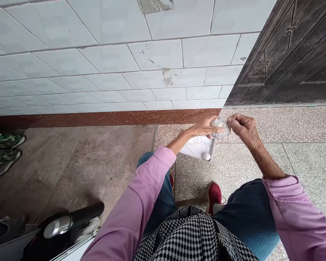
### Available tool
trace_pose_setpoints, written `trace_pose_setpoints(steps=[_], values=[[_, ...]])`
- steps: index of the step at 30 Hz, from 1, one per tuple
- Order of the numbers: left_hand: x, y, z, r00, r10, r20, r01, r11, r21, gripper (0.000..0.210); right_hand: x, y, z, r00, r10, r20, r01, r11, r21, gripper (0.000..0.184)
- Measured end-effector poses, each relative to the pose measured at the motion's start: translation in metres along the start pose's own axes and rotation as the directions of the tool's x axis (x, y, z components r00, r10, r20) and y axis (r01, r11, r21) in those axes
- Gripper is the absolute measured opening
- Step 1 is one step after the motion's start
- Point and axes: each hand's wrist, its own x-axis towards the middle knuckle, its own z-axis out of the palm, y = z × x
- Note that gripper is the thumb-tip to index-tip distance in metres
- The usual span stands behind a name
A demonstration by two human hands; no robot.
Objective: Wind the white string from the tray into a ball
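Observation:
My left hand (202, 127) is closed around a clear, whitish round bundle (220, 127) that looks like a ball of wound cord or clear plastic; its exact kind is hard to make out. At the bundle's right side, my right hand (243, 128) pinches with thumb and forefinger, seemingly on a thin strand from it. Below my left hand lies a shallow white box (191, 151) on the floor. Loose white cord (195, 141) lies in loops inside it, and a small white textured ball (207, 156) sits in its near right corner.
A white tiled wall (157, 54) with a red-brown skirting stands ahead, and a dark carved door (293, 54) is at the right. Green patterned shoes (4, 145) are on the floor at far left. A black and silver cylindrical object (73, 219) lies at lower left.

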Motion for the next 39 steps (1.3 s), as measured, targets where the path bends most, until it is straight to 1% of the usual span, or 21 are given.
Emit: trace_pose_setpoints(steps=[2,3,5,6,7,9,12,14,15,17,18,19,20,21,24,26,28,31,33,35,39], values=[[0.003,-0.002,0.002,0.999,0.032,-0.027,-0.033,0.999,-0.024,0.084,-0.001,-0.001,0.002,1.000,0.003,-0.005,-0.003,1.000,0.014,0.032],[0.005,-0.003,0.002,0.996,0.064,-0.062,-0.064,0.998,-0.004,0.082,-0.001,-0.001,0.003,1.000,0.008,-0.007,-0.008,1.000,0.021,0.030],[0.008,-0.003,-0.001,0.982,0.141,-0.122,-0.130,0.987,0.093,0.074,-0.002,-0.002,0.004,0.999,0.054,-0.006,-0.053,0.996,0.071,0.031],[0.008,-0.003,-0.004,0.979,0.168,-0.117,-0.151,0.978,0.141,0.072,-0.002,-0.002,0.003,0.995,0.095,-0.003,-0.094,0.988,0.122,0.033],[0.007,-0.003,-0.007,0.980,0.180,-0.087,-0.162,0.970,0.179,0.071,-0.002,-0.002,0.000,0.990,0.142,-0.001,-0.140,0.973,0.184,0.035],[0.005,-0.003,-0.011,0.986,0.166,0.014,-0.165,0.960,0.227,0.075,0.000,0.002,-0.010,0.974,0.224,-0.013,-0.209,0.927,0.312,0.039],[-0.002,-0.005,-0.013,0.977,0.129,0.171,-0.168,0.956,0.241,0.081,0.006,0.014,-0.031,0.960,0.264,-0.096,-0.204,0.889,0.409,0.046],[-0.007,-0.004,-0.013,0.968,0.111,0.226,-0.161,0.964,0.212,0.083,0.008,0.025,-0.044,0.953,0.250,-0.174,-0.174,0.917,0.359,0.044],[-0.009,-0.003,-0.013,0.965,0.093,0.244,-0.141,0.973,0.184,0.083,0.009,0.031,-0.049,0.949,0.235,-0.212,-0.171,0.944,0.281,0.039],[-0.015,0.001,-0.013,0.963,0.036,0.266,-0.065,0.992,0.104,0.082,0.007,0.040,-0.055,0.948,0.195,-0.252,-0.192,0.981,0.038,0.026],[-0.017,0.003,-0.014,0.961,0.000,0.275,-0.016,0.998,0.054,0.080,0.006,0.043,-0.056,0.953,0.172,-0.249,-0.199,0.976,-0.088,0.022],[-0.020,0.005,-0.014,0.957,-0.036,0.287,0.036,0.999,0.005,0.077,0.003,0.043,-0.056,0.963,0.147,-0.227,-0.190,0.965,-0.181,0.022],[-0.022,0.006,-0.015,0.952,-0.069,0.297,0.083,0.996,-0.036,0.075,0.000,0.042,-0.054,0.974,0.122,-0.189,-0.163,0.961,-0.221,0.024],[-0.024,0.007,-0.015,0.948,-0.095,0.303,0.121,0.990,-0.068,0.073,-0.004,0.039,-0.052,0.986,0.098,-0.136,-0.125,0.970,-0.209,0.028],[-0.026,0.006,-0.014,0.945,-0.115,0.307,0.156,0.982,-0.111,0.071,-0.017,0.024,-0.037,0.997,0.034,0.070,-0.033,0.999,-0.012,0.034],[-0.024,0.004,-0.012,0.946,-0.093,0.312,0.141,0.981,-0.135,0.069,-0.022,0.014,-0.025,0.981,0.019,0.195,-0.037,0.995,0.089,0.032],[-0.022,0.002,-0.011,0.947,-0.072,0.313,0.130,0.977,-0.169,0.068,-0.023,0.008,-0.015,0.965,0.027,0.263,-0.065,0.988,0.138,0.030],[-0.021,0.001,-0.012,0.946,-0.065,0.318,0.132,0.972,-0.195,0.066,-0.019,0.007,-0.007,0.966,0.042,0.255,-0.090,0.979,0.180,0.030],[-0.022,0.001,-0.015,0.939,-0.076,0.334,0.143,0.973,-0.179,0.064,-0.017,0.007,-0.006,0.972,0.038,0.233,-0.086,0.976,0.201,0.036],[-0.023,0.002,-0.018,0.928,-0.101,0.358,0.166,0.974,-0.156,0.061,-0.017,0.005,-0.007,0.969,0.039,0.243,-0.092,0.973,0.211,0.041],[-0.027,0.004,-0.021,0.903,-0.148,0.404,0.218,0.967,-0.133,0.055,-0.022,-0.002,-0.009,0.970,0.037,0.240,-0.074,0.986,0.148,0.043]])
